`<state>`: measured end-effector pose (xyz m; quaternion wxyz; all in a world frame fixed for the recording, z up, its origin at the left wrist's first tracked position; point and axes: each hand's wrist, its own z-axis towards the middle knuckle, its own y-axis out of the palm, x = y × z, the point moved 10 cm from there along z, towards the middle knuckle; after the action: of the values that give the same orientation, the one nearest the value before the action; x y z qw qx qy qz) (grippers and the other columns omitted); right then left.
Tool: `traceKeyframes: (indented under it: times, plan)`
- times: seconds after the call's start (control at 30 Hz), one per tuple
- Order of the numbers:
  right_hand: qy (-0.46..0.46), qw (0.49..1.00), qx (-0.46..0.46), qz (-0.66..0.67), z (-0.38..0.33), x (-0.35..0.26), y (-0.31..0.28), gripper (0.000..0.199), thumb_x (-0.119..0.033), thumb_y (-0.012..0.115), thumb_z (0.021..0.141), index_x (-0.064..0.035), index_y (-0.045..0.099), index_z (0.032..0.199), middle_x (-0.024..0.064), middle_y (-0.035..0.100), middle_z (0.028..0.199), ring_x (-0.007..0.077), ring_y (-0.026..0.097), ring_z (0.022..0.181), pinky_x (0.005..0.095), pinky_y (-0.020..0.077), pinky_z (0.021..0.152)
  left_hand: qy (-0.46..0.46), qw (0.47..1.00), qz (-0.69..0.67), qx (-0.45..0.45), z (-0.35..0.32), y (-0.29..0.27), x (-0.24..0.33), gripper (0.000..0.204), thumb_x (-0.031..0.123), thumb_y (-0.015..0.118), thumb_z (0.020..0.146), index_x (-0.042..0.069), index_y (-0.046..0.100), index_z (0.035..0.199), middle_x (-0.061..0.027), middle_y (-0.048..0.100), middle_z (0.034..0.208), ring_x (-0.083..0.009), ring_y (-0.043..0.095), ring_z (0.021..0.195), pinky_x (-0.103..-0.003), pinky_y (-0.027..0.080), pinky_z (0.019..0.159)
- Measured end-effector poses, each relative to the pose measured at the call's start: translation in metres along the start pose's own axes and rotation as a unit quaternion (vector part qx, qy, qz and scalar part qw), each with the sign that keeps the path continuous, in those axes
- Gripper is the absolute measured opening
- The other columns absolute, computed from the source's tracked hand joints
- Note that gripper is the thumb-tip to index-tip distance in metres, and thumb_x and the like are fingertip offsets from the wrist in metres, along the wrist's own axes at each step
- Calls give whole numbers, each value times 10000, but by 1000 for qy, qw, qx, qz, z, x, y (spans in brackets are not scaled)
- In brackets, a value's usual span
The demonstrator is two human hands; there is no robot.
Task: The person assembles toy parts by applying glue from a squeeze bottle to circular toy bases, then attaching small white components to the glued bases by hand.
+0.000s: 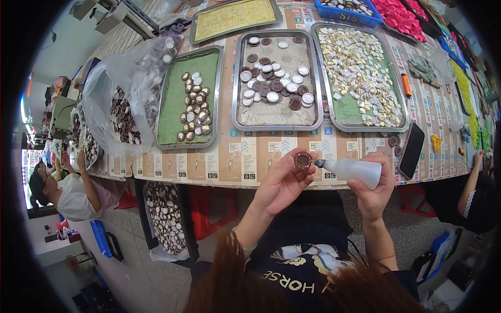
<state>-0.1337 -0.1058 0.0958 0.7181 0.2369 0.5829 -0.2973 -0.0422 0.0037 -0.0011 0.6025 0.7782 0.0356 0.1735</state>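
My left hand [284,180] pinches a small round brown piece with a scalloped rim [302,159] between thumb and fingers, in front of the table edge. My right hand [377,189] grips a white squeeze bottle [355,170] lying sideways, its dark nozzle touching the right side of the brown piece. Straight ahead on the table a metal tray [237,83] holds several brown and white round pieces.
A tray with a green mat [172,112] sits left, another tray [360,112] with many silver-gold pieces right. A clear bag of brown pieces [122,112] lies far left. A black phone [411,150] and orange marker [406,85] lie right. A seated person [73,193] works left; another's arm [472,180] right.
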Motion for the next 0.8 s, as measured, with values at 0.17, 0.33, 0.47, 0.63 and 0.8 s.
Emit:
traceKeyframes:
  times: [0.17, 0.33, 0.47, 0.63, 0.8]
  plan:
    - [17, 1000, 4, -5, -1, 5, -2, 355, -35, 730, 623, -29, 485, 880, 33, 477, 844, 98, 474, 759, 219, 399, 677, -10, 1000, -5, 2, 0, 2, -4, 339, 237, 403, 897, 18, 400, 1156, -123, 493, 1115, -167, 530, 911, -296, 439, 813]
    - [36, 999, 5, 7, -2, 10, -1, 345, -35, 731, 626, -30, 492, 874, 31, 483, 841, 94, 475, 750, 216, 397, 676, -21, 999, -24, -2, 0, -1, -8, 323, 244, 404, 897, 17, 438, 1124, -109, 524, 1070, -164, 531, 901, -306, 435, 805]
    - [24, 1000, 4, -7, -3, 9, -2, 340, -39, 733, 627, -29, 496, 870, 31, 489, 834, 90, 472, 743, 212, 391, 672, -27, 999, -18, 1, 2, -3, -10, 318, 251, 395, 900, 21, 453, 1112, -88, 545, 1037, -156, 534, 895, -310, 433, 801]
    - [11, 1000, 2, -19, -2, 3, 0, 337, -40, 734, 628, -30, 495, 866, 28, 489, 811, 88, 467, 739, 209, 386, 664, -26, 1000, -9, 8, 1, -3, -9, 320, 258, 389, 901, 27, 460, 1111, -78, 551, 1029, -148, 535, 898, -310, 430, 804]
    - [6, 1000, 9, -15, -3, 2, -3, 336, -43, 735, 627, -29, 494, 861, 29, 490, 807, 88, 466, 723, 210, 387, 649, -25, 1000, -10, -1, 2, -2, -9, 319, 254, 392, 901, 31, 452, 1121, -80, 544, 1040, -153, 536, 902, -312, 432, 803]
